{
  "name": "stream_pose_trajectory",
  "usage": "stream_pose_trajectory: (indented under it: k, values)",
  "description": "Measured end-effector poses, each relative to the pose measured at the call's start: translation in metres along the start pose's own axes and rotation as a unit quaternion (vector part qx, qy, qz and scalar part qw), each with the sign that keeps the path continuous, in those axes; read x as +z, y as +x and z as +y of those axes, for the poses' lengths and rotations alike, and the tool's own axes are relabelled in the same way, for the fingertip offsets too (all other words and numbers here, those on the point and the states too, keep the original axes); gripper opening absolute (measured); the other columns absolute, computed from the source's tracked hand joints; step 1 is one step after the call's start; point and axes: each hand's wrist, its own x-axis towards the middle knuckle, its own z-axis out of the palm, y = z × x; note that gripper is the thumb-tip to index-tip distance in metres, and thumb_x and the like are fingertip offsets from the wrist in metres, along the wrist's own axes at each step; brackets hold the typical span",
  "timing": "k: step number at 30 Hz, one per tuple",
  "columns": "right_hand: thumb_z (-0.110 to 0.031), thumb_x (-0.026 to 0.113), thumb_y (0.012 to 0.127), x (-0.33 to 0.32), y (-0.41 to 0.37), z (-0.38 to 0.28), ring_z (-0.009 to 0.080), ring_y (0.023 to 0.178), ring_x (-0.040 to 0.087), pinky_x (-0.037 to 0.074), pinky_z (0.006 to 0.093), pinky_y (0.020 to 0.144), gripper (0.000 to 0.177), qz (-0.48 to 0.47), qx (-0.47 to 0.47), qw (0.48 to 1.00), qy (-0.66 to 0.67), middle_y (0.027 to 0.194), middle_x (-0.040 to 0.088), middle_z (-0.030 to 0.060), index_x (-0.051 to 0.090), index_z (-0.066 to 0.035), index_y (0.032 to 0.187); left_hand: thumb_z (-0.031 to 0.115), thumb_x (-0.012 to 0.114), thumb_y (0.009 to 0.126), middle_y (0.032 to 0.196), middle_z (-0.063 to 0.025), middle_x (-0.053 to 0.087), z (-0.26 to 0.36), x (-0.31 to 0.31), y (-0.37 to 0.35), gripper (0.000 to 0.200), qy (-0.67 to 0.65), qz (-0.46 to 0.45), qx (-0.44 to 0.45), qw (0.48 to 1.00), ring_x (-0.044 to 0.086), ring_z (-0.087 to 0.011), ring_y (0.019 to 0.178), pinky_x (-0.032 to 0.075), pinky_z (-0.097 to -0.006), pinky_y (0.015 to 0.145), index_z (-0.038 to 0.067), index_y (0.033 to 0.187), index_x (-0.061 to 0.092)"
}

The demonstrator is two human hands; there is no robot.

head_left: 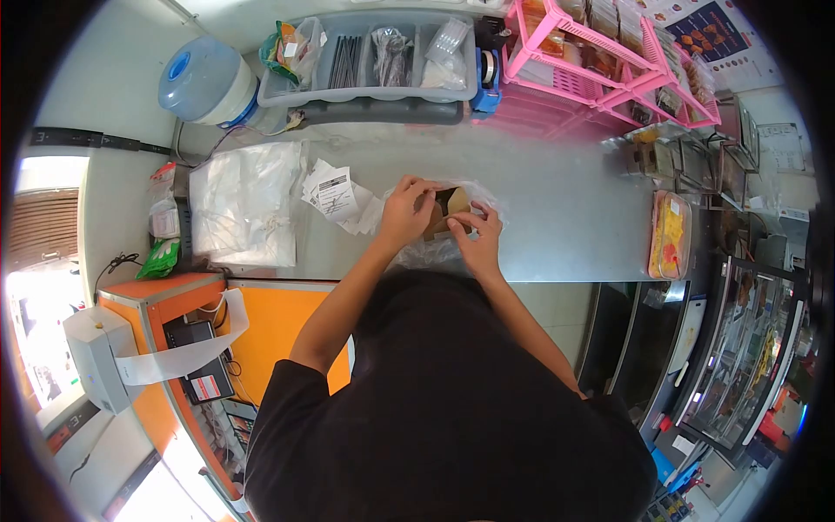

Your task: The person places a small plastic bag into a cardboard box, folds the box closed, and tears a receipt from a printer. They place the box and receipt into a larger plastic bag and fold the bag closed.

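A small brown cardboard box (458,202) with an open top stands near the front edge of the steel counter, between my two hands. My left hand (407,210) has its fingers closed on the box's left rim. On the near right side, my right hand (478,237) pinches the rim or a flap with thumb and fingers. Crinkled clear plastic (428,253) lies around and under the box. The inside of the box is dark, so its contents cannot be made out. Printed paper slips (337,193) lie just left of my left hand.
A stack of clear plastic bags (245,204) lies at the left. Behind are a grey divided tray (365,90) with straws and cutlery, a water bottle (204,80) and a pink rack (583,83). A clear food container (670,235) sits at the counter's right end.
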Motion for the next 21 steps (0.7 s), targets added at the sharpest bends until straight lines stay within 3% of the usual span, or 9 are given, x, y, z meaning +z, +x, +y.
stream_pose_trajectory:
  k: [1,4,7,12,15,18,21]
  values:
    - [-0.028,0.082,0.088,-0.001,0.000,0.001,0.0322,0.124,0.045,0.039,0.0448,0.108,0.019,-0.004,0.003,1.000,0.004,0.139,0.054,0.0153,0.082,-0.017,0.104,0.006,0.067,0.096,0.100,-0.0096,0.065,-0.001,0.001,0.002,0.015,-0.020,-0.002,-0.018,1.000,0.058,-0.0182,0.072,0.049,-0.0305,0.064,0.008,0.108,0.075]
    - [-0.027,0.082,0.088,-0.003,-0.001,0.002,0.0306,0.121,0.046,0.040,0.0441,0.107,0.019,-0.013,0.013,1.000,0.018,0.139,0.054,0.0145,0.083,-0.017,0.104,0.007,0.063,0.097,0.099,-0.0057,0.062,-0.011,0.006,0.008,0.019,-0.072,-0.024,-0.088,0.993,0.056,-0.0150,0.079,0.047,-0.0295,0.071,0.009,0.112,0.075]
    - [-0.027,0.081,0.089,-0.004,-0.002,0.003,0.0301,0.120,0.046,0.040,0.0433,0.107,0.018,-0.013,0.022,0.999,0.028,0.138,0.054,0.0142,0.082,-0.016,0.103,0.010,0.064,0.096,0.101,-0.0074,0.062,-0.019,0.005,0.015,0.021,-0.090,-0.044,-0.132,0.986,0.060,-0.0185,0.091,0.048,-0.0310,0.082,0.011,0.113,0.076]
    - [-0.027,0.081,0.089,-0.003,-0.003,0.002,0.0294,0.119,0.047,0.041,0.0424,0.106,0.018,-0.004,0.022,0.999,0.042,0.137,0.055,0.0131,0.082,-0.016,0.102,0.012,0.062,0.096,0.101,-0.0070,0.061,-0.024,0.006,0.025,0.022,-0.128,-0.044,-0.154,0.979,0.058,-0.0188,0.095,0.047,-0.0313,0.087,0.010,0.113,0.076]
    - [-0.030,0.082,0.088,-0.002,-0.003,0.011,0.0249,0.123,0.049,0.046,0.0370,0.092,0.020,-0.003,-0.002,1.000,-0.006,0.138,0.056,0.0073,0.081,-0.020,0.106,0.012,0.061,0.095,0.101,-0.0074,0.061,-0.029,0.008,0.026,0.022,-0.124,-0.046,-0.145,0.981,0.057,-0.0198,0.096,0.047,-0.0323,0.088,0.010,0.111,0.076]
    - [-0.024,0.078,0.089,-0.007,-0.002,0.007,0.0305,0.122,0.044,0.038,0.0440,0.109,0.016,-0.030,0.000,0.999,0.030,0.137,0.054,0.0134,0.082,-0.017,0.103,0.012,0.060,0.096,0.104,-0.0063,0.059,-0.035,0.009,0.032,0.022,-0.128,-0.074,-0.160,0.976,0.056,-0.0185,0.101,0.045,-0.0313,0.092,0.008,0.112,0.075]
    - [-0.025,0.074,0.090,-0.012,0.003,0.017,0.0320,0.123,0.043,0.036,0.0461,0.110,0.019,-0.069,-0.005,0.997,0.030,0.138,0.053,0.0147,0.082,-0.018,0.105,0.011,0.060,0.096,0.103,-0.0052,0.059,-0.037,0.007,0.034,0.022,-0.096,-0.096,-0.163,0.977,0.055,-0.0179,0.104,0.045,-0.0309,0.093,0.008,0.112,0.074]
